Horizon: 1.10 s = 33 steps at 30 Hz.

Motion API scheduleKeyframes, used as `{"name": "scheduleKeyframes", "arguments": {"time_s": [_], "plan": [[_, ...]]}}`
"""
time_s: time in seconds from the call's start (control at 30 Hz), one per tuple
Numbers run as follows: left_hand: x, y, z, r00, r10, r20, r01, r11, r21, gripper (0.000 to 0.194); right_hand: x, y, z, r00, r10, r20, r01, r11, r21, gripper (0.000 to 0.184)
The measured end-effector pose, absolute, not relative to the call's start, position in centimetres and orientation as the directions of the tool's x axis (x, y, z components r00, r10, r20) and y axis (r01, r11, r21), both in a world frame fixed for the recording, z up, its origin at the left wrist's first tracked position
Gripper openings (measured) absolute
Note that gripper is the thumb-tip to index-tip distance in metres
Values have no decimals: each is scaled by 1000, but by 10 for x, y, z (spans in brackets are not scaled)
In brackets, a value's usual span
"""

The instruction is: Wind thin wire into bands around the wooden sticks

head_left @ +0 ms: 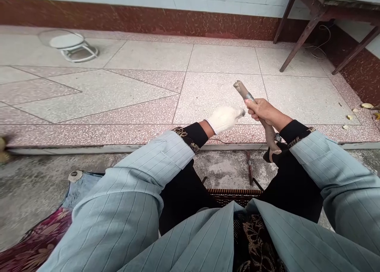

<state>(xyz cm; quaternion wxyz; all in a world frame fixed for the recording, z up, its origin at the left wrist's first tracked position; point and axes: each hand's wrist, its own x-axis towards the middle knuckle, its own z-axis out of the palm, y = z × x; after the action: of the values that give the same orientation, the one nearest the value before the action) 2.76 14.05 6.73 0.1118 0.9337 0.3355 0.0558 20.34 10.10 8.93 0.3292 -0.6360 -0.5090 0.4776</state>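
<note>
My right hand (261,110) is bare and wrapped round a grey-brown wooden handle (244,91) with a metal band, held slanted; its lower end (271,139) runs down past my wrist to a dark blade part. My left hand (224,119) wears a white knitted glove and is closed, its fingertips meeting the handle just below my right hand's fingers. What the glove pinches, if anything, I cannot make out. Both arms are in light blue striped sleeves with black cuffs.
A thin reddish tool (249,169) lies on the concrete below my hands, beside a brown woven basket rim (234,193). A white stand with a clear bowl (69,46) sits far left on the tiled floor. Wooden table legs (299,38) stand far right. Patterned cloth (38,240) lies lower left.
</note>
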Motion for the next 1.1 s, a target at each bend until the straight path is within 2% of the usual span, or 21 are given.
{"name": "scheduleKeyframes", "arguments": {"time_s": [0.03,0.1,0.17,0.2,0.27,0.33,0.47,0.53,0.63,0.73,0.83,0.93,1.1], "plan": [[26,140,70,766,641,35,608,-742,284,32,205,100,91,-8,956,-294,291,-279,-915,43],[22,138,76,781,624,14,539,-686,489,31,209,98,95,-94,948,-305,237,-276,-931,50],[16,138,78,829,555,-70,398,-498,771,32,216,95,96,-198,940,-279,204,-239,-950,57],[13,138,78,853,510,-112,335,-370,867,32,219,94,95,-253,932,-259,197,-212,-957,60],[6,141,73,886,429,-179,266,-153,952,34,223,91,90,-356,907,-224,212,-156,-965,65],[1,147,64,895,387,-223,263,-54,963,34,225,89,83,-436,878,-196,255,-88,-963,68],[-5,161,47,848,448,-282,358,-92,929,27,223,88,73,-580,795,-176,427,113,-897,66],[-6,165,44,818,485,-309,432,-163,887,22,221,88,74,-637,739,-220,564,252,-786,60],[-5,165,47,815,481,-324,478,-242,844,19,220,86,82,-633,722,-279,713,404,-572,49],[0,158,49,809,495,-318,445,-160,881,20,219,84,89,-589,752,-295,778,430,-458,45],[10,147,46,756,597,-268,388,-79,918,19,215,84,89,-538,781,-318,826,413,-382,47],[20,138,42,709,679,-189,394,-159,905,20,210,85,85,-472,818,-329,874,387,-292,50],[23,137,52,587,789,-182,474,-152,867,22,213,90,79,-457,857,-239,879,393,-271,49]]}}
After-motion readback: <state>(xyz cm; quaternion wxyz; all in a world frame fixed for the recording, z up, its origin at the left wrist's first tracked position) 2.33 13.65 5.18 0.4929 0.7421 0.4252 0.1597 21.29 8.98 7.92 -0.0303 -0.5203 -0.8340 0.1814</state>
